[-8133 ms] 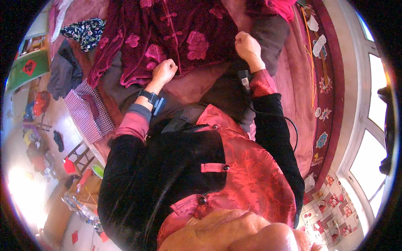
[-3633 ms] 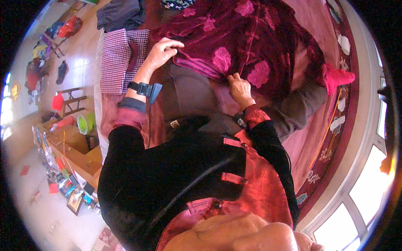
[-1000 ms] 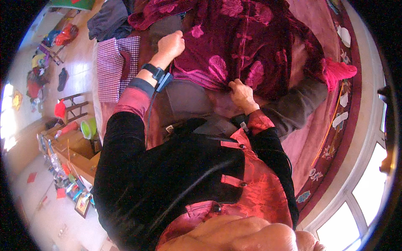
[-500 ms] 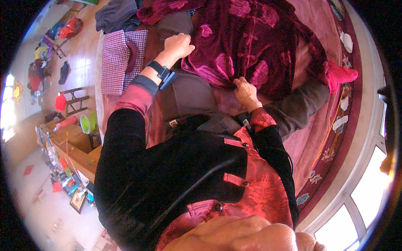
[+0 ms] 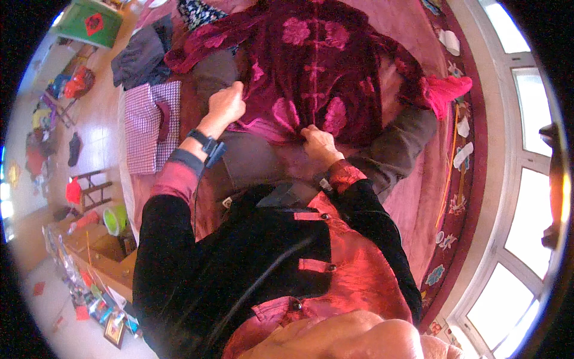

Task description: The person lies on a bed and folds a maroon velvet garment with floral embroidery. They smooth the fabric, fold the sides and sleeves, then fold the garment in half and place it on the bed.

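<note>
The left hand is resting as a closed fist at the left side edge of the maroon velvet jacket, its forearm slanting up and inward; whether it is gripping cloth, I cannot tell. The right hand is pinching the front hem near the middle, fingers bending downward. The jacket is lying front-up over the pink bedcover.

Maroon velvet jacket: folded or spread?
Spread. The maroon velvet jacket lies with its front panels in view and sleeves angled out to both sides; the right hand is at its lower hem.
</note>
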`<state>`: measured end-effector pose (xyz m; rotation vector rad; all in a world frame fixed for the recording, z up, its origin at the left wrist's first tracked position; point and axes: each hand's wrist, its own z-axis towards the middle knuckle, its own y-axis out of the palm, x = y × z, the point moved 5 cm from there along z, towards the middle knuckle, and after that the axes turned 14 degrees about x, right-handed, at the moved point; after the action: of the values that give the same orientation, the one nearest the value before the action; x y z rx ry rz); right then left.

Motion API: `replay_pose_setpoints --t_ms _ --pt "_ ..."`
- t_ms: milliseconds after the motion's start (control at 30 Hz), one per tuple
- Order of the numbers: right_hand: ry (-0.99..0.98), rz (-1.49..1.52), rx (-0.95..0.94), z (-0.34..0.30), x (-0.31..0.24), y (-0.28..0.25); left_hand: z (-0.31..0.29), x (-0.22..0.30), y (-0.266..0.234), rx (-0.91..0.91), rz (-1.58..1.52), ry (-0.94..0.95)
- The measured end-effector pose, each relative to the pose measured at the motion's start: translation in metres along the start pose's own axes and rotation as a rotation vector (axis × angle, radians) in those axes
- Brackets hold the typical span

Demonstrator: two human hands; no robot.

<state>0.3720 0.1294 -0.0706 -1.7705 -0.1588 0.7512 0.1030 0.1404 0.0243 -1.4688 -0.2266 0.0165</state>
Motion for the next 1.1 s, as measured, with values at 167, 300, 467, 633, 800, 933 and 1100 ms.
replay_pose_setpoints --t_ms 167,300,467,633,800,933,1100 --pt "-0.123 0.248 0.173 0.002 -0.010 -0.013 0.004 -0.054 -0.017 0.101 -0.188 -0.229" --pt "-0.137 0.261 0.084 0.006 -0.018 -0.004 0.000 -0.077 -0.012 0.094 -0.168 -0.273" --pt "-0.033 0.334 0.045 0.013 0.004 -0.014 0.003 -0.073 -0.002 0.107 -0.203 -0.226" --pt "0.276 0.074 0.715 0.025 0.092 -0.098 -0.006 -0.070 -0.004 0.211 -0.199 -0.260" --pt "0.736 -0.134 0.557 0.009 0.164 -0.113 -0.006 -0.065 -0.003 0.338 -0.256 -0.165" --pt "0.808 0.013 0.312 0.012 0.178 -0.096 -0.008 -0.074 -0.001 0.341 -0.330 -0.209" --pt "0.552 0.006 0.126 0.004 0.177 -0.082 -0.013 -0.089 0.003 0.322 -0.453 -0.350"
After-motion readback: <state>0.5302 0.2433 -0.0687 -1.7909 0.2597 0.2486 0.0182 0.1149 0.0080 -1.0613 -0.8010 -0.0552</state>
